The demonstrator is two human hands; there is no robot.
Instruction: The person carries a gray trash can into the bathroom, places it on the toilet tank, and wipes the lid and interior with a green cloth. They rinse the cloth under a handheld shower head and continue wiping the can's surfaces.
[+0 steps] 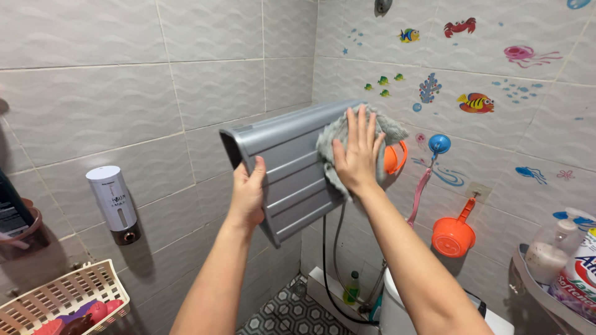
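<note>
Tiled bathroom corner, grey wavy wall tiles point(93, 105); sea-creature stickers point(476, 102) on the right wall.

Held item: grey ribbed plastic panel point(285, 170), curved at its top edge, raised in mid-air at the centre, tilted, clear of both walls. Left hand point(247, 192) grips its near left edge, fingers wrapped round the rim. Right hand point(357, 155) lies flat, fingers straight and close together, pressing a grey cloth point(335, 133) against the panel's upper right part.

Containers: white slotted basket point(68, 294), lower left, holding red and purple items (kind unclear). Orange scoop with long handle point(454, 234) hanging on the right wall, contents not visible. Grey shelf point(546, 291), far right edge, holding a clear pump bottle point(549, 251) with whitish contents and a white printed pouch point(583, 273).

Fixtures: white cylindrical dispenser point(115, 201) on the left wall; black hose point(326, 267) dropping below the panel; small green bottle point(352, 288) on the floor ledge.

Open room: bare wall left of the panel; patterned floor point(292, 313) visible between the arms.
</note>
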